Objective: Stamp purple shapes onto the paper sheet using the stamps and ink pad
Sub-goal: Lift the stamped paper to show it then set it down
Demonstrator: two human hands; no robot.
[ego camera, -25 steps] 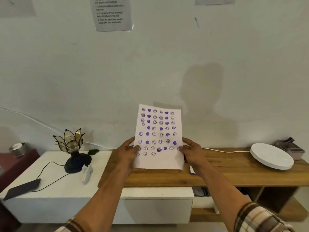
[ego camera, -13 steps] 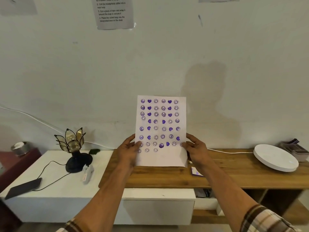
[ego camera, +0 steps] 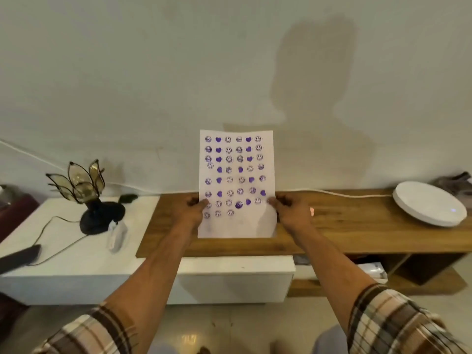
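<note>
With the paper sheet (ego camera: 236, 183) held upright above the wooden counter (ego camera: 344, 226), left hand (ego camera: 195, 209) and right hand (ego camera: 290, 209) fingers pinching its side edges, keep thumbs off the purple stamps, probably still wet.

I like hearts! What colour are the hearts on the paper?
Purple hearts on the white paper sheet, clearest in the head view.

The sheet (ego camera: 236, 226) was white, patterned with rows of purple hearts and purple smiley rings. The shelf (ego camera: 344, 233) was brown wood grain; the cabinet (ego camera: 76, 256) was white. The sleeves (ego camera: 390, 320) were cream-and-brown plaid. The plate (ego camera: 429, 203) was white, the lamp (ego camera: 81, 185) amber on a black base, the wall (ego camera: 153, 72) off-white.
</note>
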